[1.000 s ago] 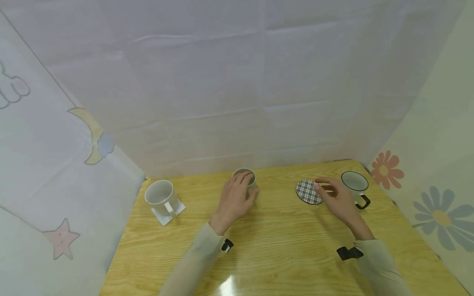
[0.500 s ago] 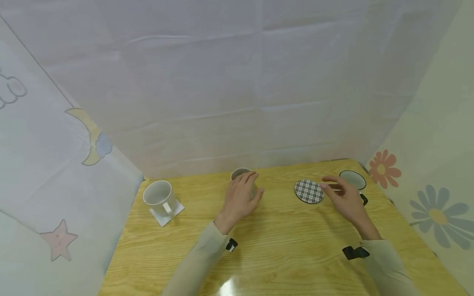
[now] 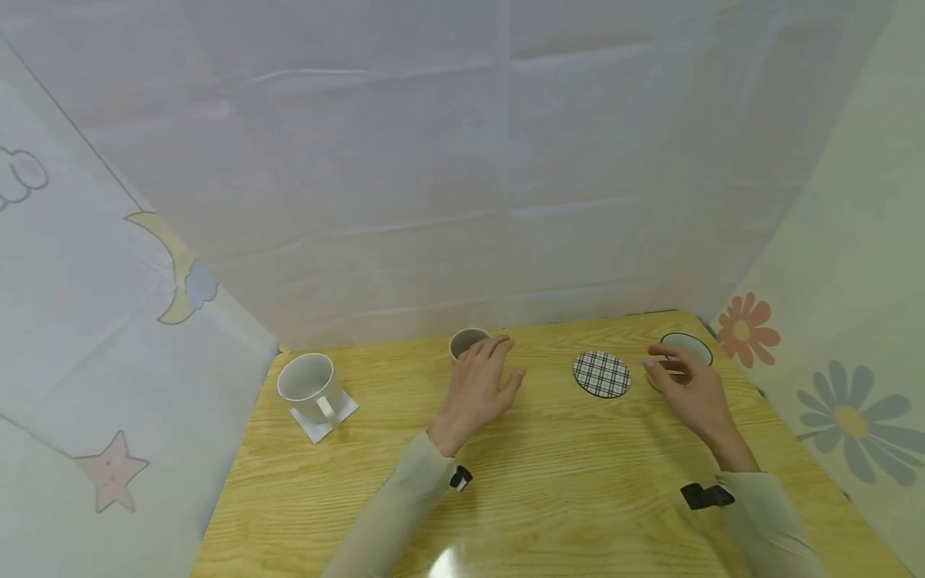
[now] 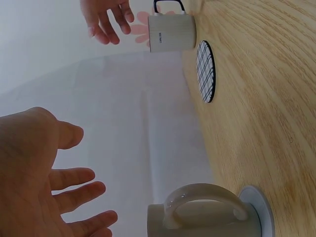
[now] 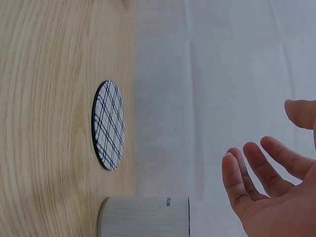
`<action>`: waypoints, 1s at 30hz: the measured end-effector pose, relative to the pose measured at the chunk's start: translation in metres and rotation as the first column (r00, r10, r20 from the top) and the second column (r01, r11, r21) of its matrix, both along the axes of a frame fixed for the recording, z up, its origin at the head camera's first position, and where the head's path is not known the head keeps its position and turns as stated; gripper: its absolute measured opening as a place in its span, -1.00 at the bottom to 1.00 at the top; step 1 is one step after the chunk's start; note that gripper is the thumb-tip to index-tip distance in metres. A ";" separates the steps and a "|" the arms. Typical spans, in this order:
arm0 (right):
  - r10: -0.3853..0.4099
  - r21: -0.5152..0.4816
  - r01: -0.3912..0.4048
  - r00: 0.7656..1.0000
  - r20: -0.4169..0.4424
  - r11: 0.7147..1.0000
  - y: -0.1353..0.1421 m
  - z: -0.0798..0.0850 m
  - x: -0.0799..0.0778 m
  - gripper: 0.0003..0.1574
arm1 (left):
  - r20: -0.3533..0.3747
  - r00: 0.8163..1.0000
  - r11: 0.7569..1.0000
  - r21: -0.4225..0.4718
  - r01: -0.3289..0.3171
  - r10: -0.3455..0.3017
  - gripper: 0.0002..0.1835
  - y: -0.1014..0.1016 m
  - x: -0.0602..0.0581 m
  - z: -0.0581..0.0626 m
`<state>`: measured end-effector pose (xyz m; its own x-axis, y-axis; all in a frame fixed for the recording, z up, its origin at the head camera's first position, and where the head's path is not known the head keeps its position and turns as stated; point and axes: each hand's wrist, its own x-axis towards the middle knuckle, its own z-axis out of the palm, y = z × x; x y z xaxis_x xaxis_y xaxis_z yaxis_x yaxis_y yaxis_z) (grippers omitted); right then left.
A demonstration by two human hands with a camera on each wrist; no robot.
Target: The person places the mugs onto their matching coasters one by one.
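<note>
My left hand point(image 3: 477, 392) is above and in front of the middle mug point(image 3: 464, 343), fingers loosely extended and holding nothing. In the left wrist view that beige mug point(image 4: 205, 224) stands upright on a round grey coaster point(image 4: 259, 207), apart from the fingers. My right hand point(image 3: 692, 395) hovers in front of the black-rimmed mug point(image 3: 686, 346), its fingers relaxed and bent with nothing between them. It hides most of that mug in the head view; the left wrist view shows the mug's black handle point(image 4: 169, 2). A round plaid coaster point(image 3: 602, 374) lies flat, left of this mug.
At the table's left, a white mug point(image 3: 307, 381) stands on a white square coaster point(image 3: 315, 432), its handle facing forward. The wooden table point(image 3: 549, 482) ends against a pale cloth wall point(image 3: 433, 201). Patterned cloth sides stand left and right.
My left hand has moved right and slightly away from the middle mug, showing more of its rim. My right hand has shifted right, off the plaid coaster's edge and over the black-rimmed mug.
</note>
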<state>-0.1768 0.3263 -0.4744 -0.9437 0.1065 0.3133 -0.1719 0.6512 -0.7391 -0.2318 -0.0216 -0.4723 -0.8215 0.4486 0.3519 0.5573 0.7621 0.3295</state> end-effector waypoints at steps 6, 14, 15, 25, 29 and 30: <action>-0.043 0.002 0.043 0.999 0.001 0.999 0.011 -0.003 0.000 -0.47 | -0.011 1.000 1.000 -0.005 0.013 -0.013 -0.43 0.004 -0.003 -0.004; -0.086 0.002 0.086 0.996 -0.012 0.996 0.029 -0.003 0.001 -0.46 | -0.012 1.000 1.000 0.002 0.021 -0.021 -0.42 0.010 -0.004 -0.004; -0.094 0.003 0.094 0.996 -0.011 0.996 0.031 -0.002 0.001 -0.45 | -0.012 1.000 1.000 0.002 0.022 -0.022 -0.43 0.011 -0.004 -0.003; -0.140 -0.027 0.140 0.990 0.007 0.990 0.054 -0.005 0.002 -0.39 | 0.002 1.000 0.999 -0.014 0.030 -0.030 -0.42 0.020 -0.005 -0.005; -0.174 -0.012 0.174 0.985 0.015 0.985 0.060 -0.007 0.004 -0.39 | -0.001 0.999 0.999 -0.015 0.033 -0.033 -0.42 0.023 -0.004 -0.006; -0.182 -0.012 0.182 0.983 0.018 0.983 0.062 -0.008 0.005 -0.39 | -0.003 0.999 0.999 -0.017 0.034 -0.034 -0.42 0.024 -0.004 -0.007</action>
<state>-0.1718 0.3878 -0.4819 -0.9132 0.2812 0.2950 -0.0388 0.6605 -0.7498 -0.2361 0.0020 -0.4791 -0.8043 0.4826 0.3467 0.5844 0.7481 0.3144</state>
